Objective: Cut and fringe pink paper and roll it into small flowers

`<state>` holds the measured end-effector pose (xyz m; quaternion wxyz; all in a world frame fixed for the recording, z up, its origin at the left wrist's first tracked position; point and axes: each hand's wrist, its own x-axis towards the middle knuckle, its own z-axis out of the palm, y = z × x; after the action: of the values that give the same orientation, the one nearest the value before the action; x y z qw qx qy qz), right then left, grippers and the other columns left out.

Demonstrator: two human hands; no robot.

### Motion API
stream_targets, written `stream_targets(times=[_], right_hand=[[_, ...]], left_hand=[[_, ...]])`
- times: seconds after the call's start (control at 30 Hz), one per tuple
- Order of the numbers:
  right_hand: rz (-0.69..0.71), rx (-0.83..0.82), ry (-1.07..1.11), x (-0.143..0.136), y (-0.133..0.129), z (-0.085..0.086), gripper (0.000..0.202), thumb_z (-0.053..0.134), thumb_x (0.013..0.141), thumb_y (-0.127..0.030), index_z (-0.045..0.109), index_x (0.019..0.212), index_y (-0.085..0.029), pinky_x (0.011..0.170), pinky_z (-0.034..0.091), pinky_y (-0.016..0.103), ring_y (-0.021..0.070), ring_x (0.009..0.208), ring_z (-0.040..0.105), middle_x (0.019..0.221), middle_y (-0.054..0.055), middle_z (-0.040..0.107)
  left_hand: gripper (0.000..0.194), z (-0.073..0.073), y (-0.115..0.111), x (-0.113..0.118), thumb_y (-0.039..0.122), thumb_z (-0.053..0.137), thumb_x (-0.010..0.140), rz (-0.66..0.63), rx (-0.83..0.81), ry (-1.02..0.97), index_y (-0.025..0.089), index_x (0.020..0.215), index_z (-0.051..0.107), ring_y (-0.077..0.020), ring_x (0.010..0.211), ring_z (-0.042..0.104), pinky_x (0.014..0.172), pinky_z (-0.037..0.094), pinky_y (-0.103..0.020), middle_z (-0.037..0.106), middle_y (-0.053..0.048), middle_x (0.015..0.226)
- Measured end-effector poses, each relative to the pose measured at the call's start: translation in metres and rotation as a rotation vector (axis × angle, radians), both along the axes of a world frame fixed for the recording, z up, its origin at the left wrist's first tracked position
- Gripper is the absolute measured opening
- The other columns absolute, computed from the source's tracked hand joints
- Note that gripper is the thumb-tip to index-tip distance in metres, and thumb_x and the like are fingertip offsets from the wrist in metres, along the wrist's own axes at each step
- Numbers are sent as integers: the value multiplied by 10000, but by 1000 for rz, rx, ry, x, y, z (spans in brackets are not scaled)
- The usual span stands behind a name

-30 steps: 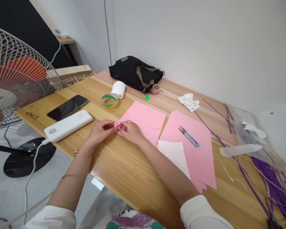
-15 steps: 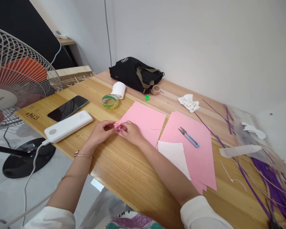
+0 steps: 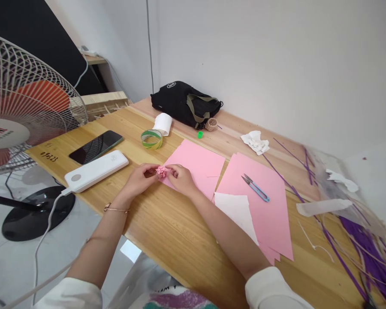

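Between my two hands sits a small pink paper flower [image 3: 161,171] with a fringed, frilly head. My left hand [image 3: 143,178] pinches it from the left side. From the right, the fingers of my right hand [image 3: 181,178] are closed at its edge; the exact contact of the fingertips is too small to make out. Just behind the hands lies a pink paper sheet [image 3: 202,161] with a thin strip on it. Further right is a stack of pink sheets [image 3: 273,214], bearing blue-handled thread snips [image 3: 256,188] and a torn white paper piece [image 3: 234,212].
A power bank [image 3: 96,171] and a phone [image 3: 96,146] lie left. Behind are a tape roll [image 3: 152,140], a white paper roll [image 3: 163,123], a green cap [image 3: 200,134] and a black bag [image 3: 176,101]. Purple strips [image 3: 369,244] spread right; a fan [image 3: 28,107] stands left.
The whole view has shifted slightly, with things appearing a little further right and lower. My right fingers have changed position slightly at the flower, and its fringe looks a bit more spread.
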<state>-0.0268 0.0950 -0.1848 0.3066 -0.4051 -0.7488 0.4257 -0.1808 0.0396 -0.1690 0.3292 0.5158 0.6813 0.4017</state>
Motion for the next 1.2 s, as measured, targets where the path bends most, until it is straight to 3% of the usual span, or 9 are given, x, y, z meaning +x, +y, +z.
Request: stream_targets(times=[0.13, 0.23, 0.3, 0.4, 0.47, 0.6, 0.73, 0.97, 1.2], right_hand=[[-141, -402, 390, 3, 11, 8, 248, 505, 737, -187, 660, 929, -167, 531, 397, 213, 81, 517, 462, 623, -33, 555], [-233, -580, 643, 17, 21, 40, 238, 474, 766, -226, 651, 905, -150, 465, 355, 199, 70, 469, 434, 571, -32, 513], [-208, -505, 691, 35, 21, 73, 246, 454, 799, -267, 659, 890, -163, 464, 366, 199, 72, 483, 453, 592, -20, 534], [-157, -104, 598, 75, 2, 120, 246, 482, 833, -334, 663, 967, -234, 523, 414, 223, 88, 585, 522, 738, -7, 605], [-222, 140, 399, 103, -18, 134, 219, 534, 826, -321, 657, 996, -262, 569, 440, 251, 109, 644, 552, 794, 2, 620], [-263, 335, -329, 147, -59, 105, 221, 571, 786, -222, 665, 986, -228, 672, 476, 326, 176, 767, 587, 909, 54, 631], [-224, 200, -874, 171, -89, 51, 358, 549, 789, -190, 599, 1143, -168, 783, 472, 374, 259, 979, 572, 1117, 123, 598], [-316, 300, -835, 175, -108, 13, 291, 416, 892, -171, 633, 1086, -179, 826, 439, 361, 241, 985, 556, 1065, 104, 635], [-319, 346, -596, 183, -109, 14, 285, 414, 873, -131, 670, 986, -185, 757, 468, 330, 210, 883, 578, 929, 78, 645]], left_hand=[[595, 1, -1, 1, 504, 705, 556, 9, -16, -28, 148, 1030, 655, -234, 912, 607, 868, 468, -386, 672, -109, 1022], [593, 4, -2, 1, 489, 709, 559, 9, -20, -43, 141, 1035, 646, -234, 914, 604, 865, 468, -390, 668, -115, 1023], [566, 6, -3, 1, 462, 711, 558, 7, -14, -49, 142, 1020, 648, -229, 900, 603, 858, 471, -389, 669, -110, 1005], [521, 6, -3, 1, 407, 701, 557, 9, -13, -64, 138, 999, 647, -218, 881, 600, 859, 470, -386, 665, -104, 990], [496, 5, -3, 0, 364, 684, 557, 6, -12, -85, 133, 994, 640, -210, 874, 596, 866, 467, -383, 660, -101, 986], [443, 1, -1, 0, 276, 638, 529, 39, 12, -133, 136, 949, 632, -192, 837, 587, 863, 469, -375, 659, -75, 933], [415, -3, 1, -3, 193, 544, 522, 115, 67, -160, 151, 926, 630, -175, 806, 583, 831, 480, -355, 655, -56, 920], [371, 8, 0, 4, 172, 505, 576, 230, 231, 163, 169, 924, 633, -182, 828, 582, 799, 477, -347, 624, -60, 964], [281, 30, -35, 30, 112, 442, 685, -64, 480, 504, 174, 860, 653, -198, 896, 593, 851, 458, -354, 653, -52, 892]])
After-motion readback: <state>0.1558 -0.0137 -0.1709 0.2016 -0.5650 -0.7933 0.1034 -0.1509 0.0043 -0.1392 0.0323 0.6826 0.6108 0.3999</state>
